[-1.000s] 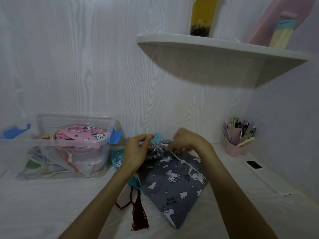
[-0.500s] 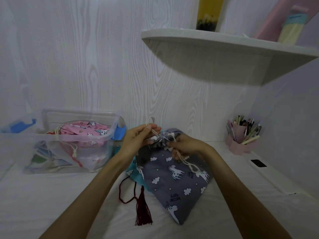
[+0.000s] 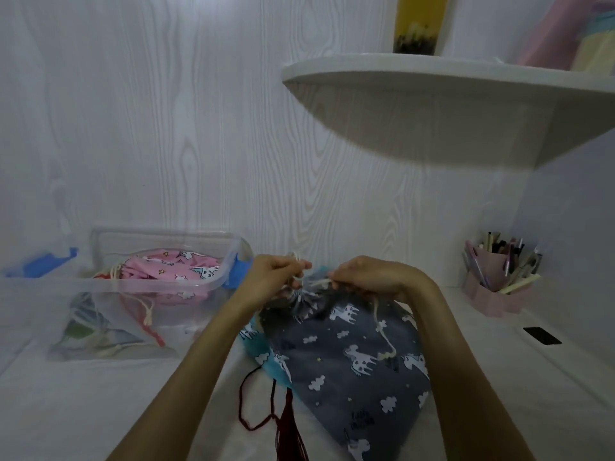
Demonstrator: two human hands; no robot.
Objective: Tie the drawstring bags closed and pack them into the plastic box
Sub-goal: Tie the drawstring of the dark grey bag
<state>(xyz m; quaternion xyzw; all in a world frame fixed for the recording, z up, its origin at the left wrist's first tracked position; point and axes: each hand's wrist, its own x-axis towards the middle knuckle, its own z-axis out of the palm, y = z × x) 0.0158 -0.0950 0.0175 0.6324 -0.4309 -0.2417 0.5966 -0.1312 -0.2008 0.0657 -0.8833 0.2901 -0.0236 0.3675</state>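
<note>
Two hands meet at the gathered neck of a grey unicorn-print bag (image 3: 349, 367) lying on the white table (image 3: 100, 394): the left hand (image 3: 273, 277) pinches a loop of the cream drawstring (image 3: 382, 331), the right hand (image 3: 369, 274) grips the cord at the bunched opening. A teal bag (image 3: 266, 357) peeks from beneath it at 8 o'clock. The clear plastic box (image 3: 159, 287), at 9 o'clock of the hands, holds a pink bag (image 3: 173, 267).
</note>
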